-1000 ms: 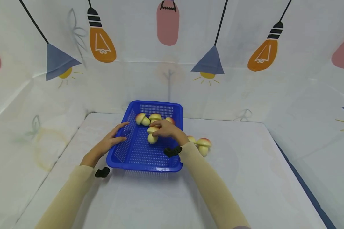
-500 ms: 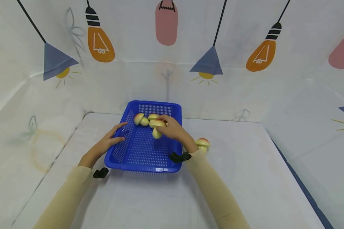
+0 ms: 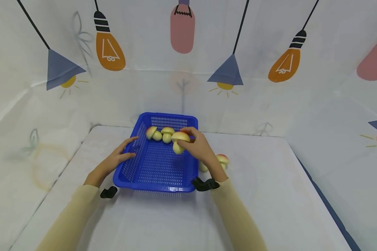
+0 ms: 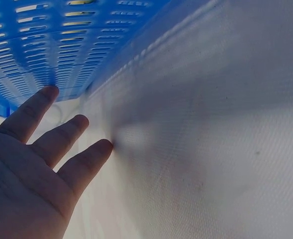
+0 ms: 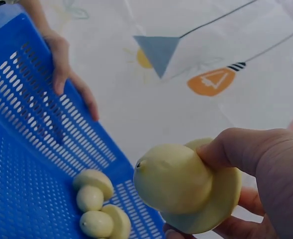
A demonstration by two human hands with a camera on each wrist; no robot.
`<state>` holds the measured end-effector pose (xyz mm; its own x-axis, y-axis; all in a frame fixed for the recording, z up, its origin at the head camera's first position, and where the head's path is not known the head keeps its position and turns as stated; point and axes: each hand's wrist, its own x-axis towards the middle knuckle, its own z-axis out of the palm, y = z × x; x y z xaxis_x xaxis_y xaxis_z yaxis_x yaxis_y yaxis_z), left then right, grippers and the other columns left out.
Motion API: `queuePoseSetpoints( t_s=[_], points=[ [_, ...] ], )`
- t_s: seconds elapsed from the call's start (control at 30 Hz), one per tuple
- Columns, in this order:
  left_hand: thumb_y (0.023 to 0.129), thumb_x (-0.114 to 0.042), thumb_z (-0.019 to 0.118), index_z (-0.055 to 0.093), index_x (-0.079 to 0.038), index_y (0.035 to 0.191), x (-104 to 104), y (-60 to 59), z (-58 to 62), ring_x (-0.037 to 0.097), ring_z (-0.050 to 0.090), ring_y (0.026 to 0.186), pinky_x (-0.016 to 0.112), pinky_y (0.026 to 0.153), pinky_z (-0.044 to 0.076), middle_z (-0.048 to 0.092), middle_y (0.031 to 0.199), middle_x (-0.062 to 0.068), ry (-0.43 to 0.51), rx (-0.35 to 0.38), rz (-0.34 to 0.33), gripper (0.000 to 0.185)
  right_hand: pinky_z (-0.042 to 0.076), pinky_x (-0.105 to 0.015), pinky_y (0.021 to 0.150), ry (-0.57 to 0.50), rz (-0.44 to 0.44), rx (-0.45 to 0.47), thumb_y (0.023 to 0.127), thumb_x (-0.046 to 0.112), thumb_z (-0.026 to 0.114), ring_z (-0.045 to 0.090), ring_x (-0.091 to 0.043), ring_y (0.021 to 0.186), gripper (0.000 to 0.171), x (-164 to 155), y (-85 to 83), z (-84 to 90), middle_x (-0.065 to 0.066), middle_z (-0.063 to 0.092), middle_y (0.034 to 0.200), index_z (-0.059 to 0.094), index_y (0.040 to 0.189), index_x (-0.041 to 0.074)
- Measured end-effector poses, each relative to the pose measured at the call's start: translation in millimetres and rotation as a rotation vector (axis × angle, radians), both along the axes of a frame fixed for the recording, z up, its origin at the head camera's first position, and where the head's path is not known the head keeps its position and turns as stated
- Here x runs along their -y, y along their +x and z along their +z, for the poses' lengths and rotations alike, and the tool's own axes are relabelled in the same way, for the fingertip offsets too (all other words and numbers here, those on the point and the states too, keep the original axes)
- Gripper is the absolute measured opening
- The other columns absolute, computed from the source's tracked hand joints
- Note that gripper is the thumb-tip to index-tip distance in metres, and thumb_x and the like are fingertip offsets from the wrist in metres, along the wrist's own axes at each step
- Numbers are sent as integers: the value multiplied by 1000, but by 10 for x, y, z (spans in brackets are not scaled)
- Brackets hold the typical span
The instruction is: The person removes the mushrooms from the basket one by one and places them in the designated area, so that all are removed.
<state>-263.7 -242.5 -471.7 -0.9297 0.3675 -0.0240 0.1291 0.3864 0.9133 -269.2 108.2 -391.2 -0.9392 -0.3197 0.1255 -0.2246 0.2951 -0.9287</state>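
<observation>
Toy mushroom (image 3: 179, 141) gripped by right hand (image 3: 198, 146) over basket (image 3: 158, 167); left hand (image 3: 117, 158) flat, open against its side.

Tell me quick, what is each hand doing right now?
Left hand: open, straight fingers resting against the blue basket.
Right hand: closed, holding a toy mushroom over the basket.

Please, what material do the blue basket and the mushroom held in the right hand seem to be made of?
Blue basket: probably moulded plastic, judging by its uniform glossy blue colour and regular rows of slots in walls and floor.
Mushroom in the right hand: likely a plastic or foam toy. Its surface is smooth, matte and pale yellow, with a reddish blush on the cap in the head view; hard or soft cannot be told.
</observation>
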Motion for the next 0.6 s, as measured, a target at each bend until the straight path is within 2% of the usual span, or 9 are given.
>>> queuePoseSetpoints(
  t_s=[0.23, 0.4, 0.6],
  points=[
    [103, -24, 54, 18, -24, 166, 3, 25, 36, 52, 34, 141, 57, 100, 44, 9, 169, 26, 3, 0, -9, 72, 54, -30, 88, -140, -61, 23, 93, 17, 74, 66, -29, 110, 49, -204, 116, -90, -13, 61, 137, 60, 139, 7],
    [103, -24, 54, 18, -25, 165, 12, 18, 38, 51, 35, 140, 57, 101, 44, 9, 169, 26, 6, -2, -1, 72, 55, -29, 89, -183, -96, 43, 93, 17, 74, 66, -29, 114, 50, -366, 189, -185, -11, 59, 139, 59, 140, 10],
    [103, -25, 54, 18, -26, 166, 11, -5, 2, 52, 39, 138, 52, 96, 48, 12, 168, 26, 22, 10, -1, 72, 54, -27, 92, -177, -153, 46, 93, 17, 76, 62, -28, 121, 51, -589, 292, -284, -9, 61, 141, 59, 140, 10]
  ],
)
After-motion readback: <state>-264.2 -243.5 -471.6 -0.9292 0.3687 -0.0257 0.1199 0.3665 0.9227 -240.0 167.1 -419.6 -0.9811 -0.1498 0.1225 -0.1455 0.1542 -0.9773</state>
